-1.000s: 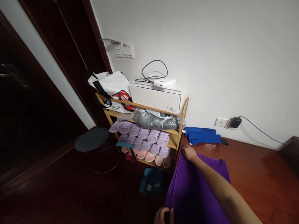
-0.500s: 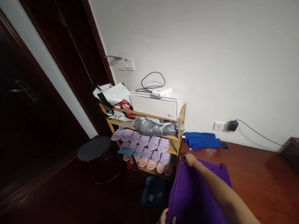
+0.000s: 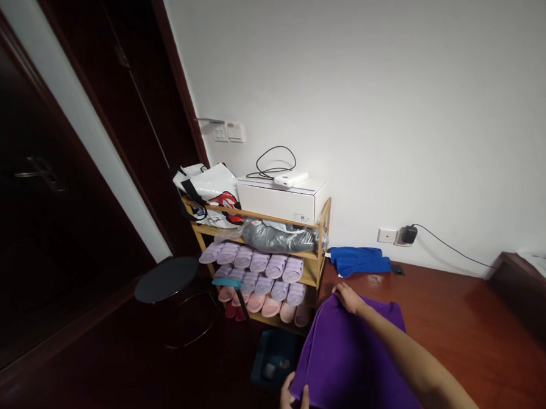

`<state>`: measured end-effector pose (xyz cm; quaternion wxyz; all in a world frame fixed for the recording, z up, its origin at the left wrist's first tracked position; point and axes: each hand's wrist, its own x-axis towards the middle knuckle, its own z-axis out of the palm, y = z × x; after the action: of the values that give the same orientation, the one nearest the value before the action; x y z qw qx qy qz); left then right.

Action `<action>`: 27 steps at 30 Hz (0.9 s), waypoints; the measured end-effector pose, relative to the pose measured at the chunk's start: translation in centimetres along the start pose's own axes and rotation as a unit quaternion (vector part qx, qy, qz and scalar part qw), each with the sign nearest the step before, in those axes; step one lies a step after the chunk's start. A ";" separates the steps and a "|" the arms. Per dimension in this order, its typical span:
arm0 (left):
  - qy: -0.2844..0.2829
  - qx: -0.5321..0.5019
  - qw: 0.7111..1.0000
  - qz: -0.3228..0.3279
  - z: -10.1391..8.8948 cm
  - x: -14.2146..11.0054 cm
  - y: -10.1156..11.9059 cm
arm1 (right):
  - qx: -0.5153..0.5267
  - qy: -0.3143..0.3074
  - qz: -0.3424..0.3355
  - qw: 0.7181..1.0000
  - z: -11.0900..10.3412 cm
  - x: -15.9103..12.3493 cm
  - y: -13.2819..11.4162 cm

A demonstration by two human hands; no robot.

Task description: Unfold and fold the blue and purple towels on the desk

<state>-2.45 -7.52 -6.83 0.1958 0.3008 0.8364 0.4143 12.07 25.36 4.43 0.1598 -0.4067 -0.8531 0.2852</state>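
A folded purple cloth (image 3: 349,353) spreads over the near left part of the reddish-brown wooden tabletop (image 3: 448,329). My right hand (image 3: 349,298) reaches across it and pinches its far left corner. At the bottom of the view, my left hand (image 3: 292,405) grips the near left corner between thumb and fingers. The cloth's left edge runs fairly straight between both hands. Its near part drops into shadow at the bottom of the view. Behind my right hand, a folded blue cloth (image 3: 358,261) lies against the wall.
Left of the table stands a wooden shoe rack (image 3: 310,282) with several lilac and pink slippers, a white box (image 3: 277,198) and a printed bag (image 3: 212,183) on it. A dark round stool (image 3: 167,280) and a teal bin (image 3: 272,357) are nearby. A charger (image 3: 409,234) plugs into the wall.
The view has shifted slightly, so the rack and blue cloth appear lower and further left. Both hands keep their grip on the purple cloth, and more of my left hand shows.
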 end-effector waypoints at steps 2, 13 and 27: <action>0.023 -0.049 0.998 0.027 -0.8 0.3 1.4 | 0.037 0.043 -0.003 0.998 -2.6 -0.5 0.0; 0.020 -0.193 0.963 0.189 -11.6 1.3 15.9 | 0.272 0.131 0.002 0.953 -22.3 -14.2 -0.2; -0.117 -0.310 0.899 0.286 -15.8 -2.8 30.6 | 0.193 0.270 0.009 0.943 -33.8 -39.2 -4.4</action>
<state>0.98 -3.88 27.38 0.2490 0.4975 0.5145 0.6524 50.66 4.43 32.16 0.4570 -0.4371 -0.7031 0.3252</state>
